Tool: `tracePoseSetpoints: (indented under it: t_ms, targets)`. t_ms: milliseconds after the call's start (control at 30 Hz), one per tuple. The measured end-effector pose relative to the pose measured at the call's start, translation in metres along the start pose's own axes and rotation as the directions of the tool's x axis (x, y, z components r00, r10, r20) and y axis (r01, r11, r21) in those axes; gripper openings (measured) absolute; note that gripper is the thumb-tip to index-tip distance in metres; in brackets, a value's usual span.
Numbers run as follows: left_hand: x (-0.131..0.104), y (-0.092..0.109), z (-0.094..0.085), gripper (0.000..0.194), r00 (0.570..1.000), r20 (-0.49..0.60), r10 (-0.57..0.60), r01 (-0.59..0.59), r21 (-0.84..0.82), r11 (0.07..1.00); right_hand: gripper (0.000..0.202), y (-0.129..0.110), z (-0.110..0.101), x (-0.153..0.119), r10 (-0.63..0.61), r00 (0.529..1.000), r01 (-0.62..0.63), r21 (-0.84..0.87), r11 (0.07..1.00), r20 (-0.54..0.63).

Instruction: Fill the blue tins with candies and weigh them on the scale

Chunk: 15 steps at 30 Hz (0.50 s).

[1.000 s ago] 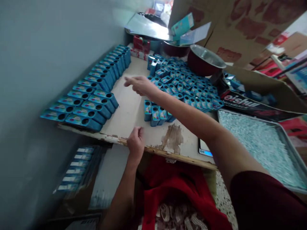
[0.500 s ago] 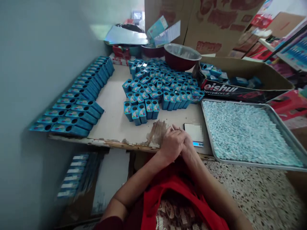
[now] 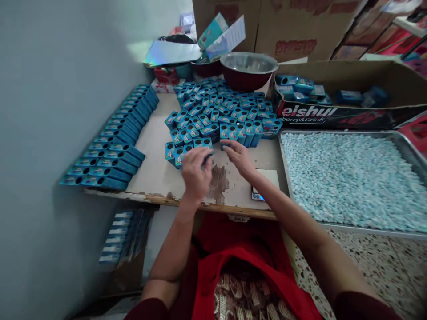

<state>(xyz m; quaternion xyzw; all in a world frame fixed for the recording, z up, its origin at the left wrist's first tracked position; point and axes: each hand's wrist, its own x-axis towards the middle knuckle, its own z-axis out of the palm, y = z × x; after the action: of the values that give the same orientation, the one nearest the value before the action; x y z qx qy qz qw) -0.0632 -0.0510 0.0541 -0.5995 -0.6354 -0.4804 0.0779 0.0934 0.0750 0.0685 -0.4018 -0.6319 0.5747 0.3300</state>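
Boxes (image 3: 108, 172) stand in ordered rows along the wall (image 3: 66, 129); this portion appears done. A looser group (image 3: 204, 119) stands mid-table and other boxes lie in the carton (image 3: 353, 116); these appear outstanding. The left hand (image 3: 196, 171) is at the front boxes, the right hand (image 3: 237, 155) just beside; both hands' fingers are curled, but whether they grasp anything cannot be told.

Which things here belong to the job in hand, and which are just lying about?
Likely in the work: blue boxes nearest the left hand and right hand; perhaps the scale and tray of pale blue pieces.
Apparently just lying about: dark red bowl and shiny sheet behind the boxes.
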Motion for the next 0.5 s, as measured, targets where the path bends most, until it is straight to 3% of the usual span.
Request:
tracePoseSetpoints:
  t_ms: [33, 100, 133, 200, 333, 400, 467, 500]
  targets:
    - [0.004, -0.015, -0.01, 0.025, 0.997, -0.024, -0.077, 0.078, 0.058, 0.995, 0.042, -0.007, -0.001, 0.014, -0.078, 0.996, 0.085, -0.258, 0.962, 0.039]
    - [0.007, -0.044, -0.031, 0.027, 0.979, -0.027, -0.201, 0.203, 0.149, 0.968, 0.058, -0.02, -0.002, 0.04, -0.147, 0.965, 0.258, -0.676, 0.69, 0.218]
    - [0.007, -0.057, -0.04, 0.032, 0.97, -0.019, -0.242, 0.242, 0.175, 0.954, 0.06, -0.025, -0.001, 0.05, -0.136, 0.943, 0.325, -0.761, 0.562, 0.303]
    - [0.004, -0.078, -0.055, 0.044, 0.958, -0.006, -0.287, 0.284, 0.183, 0.941, 0.053, -0.032, 0.002, 0.064, -0.132, 0.907, 0.415, -0.794, 0.444, 0.401]
    - [0.006, -0.106, -0.054, 0.065, 0.908, -0.044, -0.418, 0.42, 0.061, 0.906, 0.044, -0.039, 0.009, 0.067, -0.185, 0.844, 0.533, -0.756, 0.379, 0.503]
    - [0.012, -0.116, -0.042, 0.066, 0.848, -0.044, -0.528, 0.526, -0.045, 0.849, 0.041, -0.044, 0.012, 0.063, -0.153, 0.86, 0.507, -0.78, 0.367, 0.487]
    - [0.018, -0.126, -0.028, 0.061, 0.798, -0.045, -0.6, 0.591, -0.13, 0.796, 0.031, -0.051, 0.012, 0.058, -0.106, 0.89, 0.445, -0.792, 0.419, 0.444]
    - [0.02, -0.13, -0.023, 0.058, 0.786, -0.06, -0.615, 0.6, -0.161, 0.784, 0.036, -0.055, 0.01, 0.054, -0.091, 0.898, 0.421, -0.783, 0.458, 0.43]
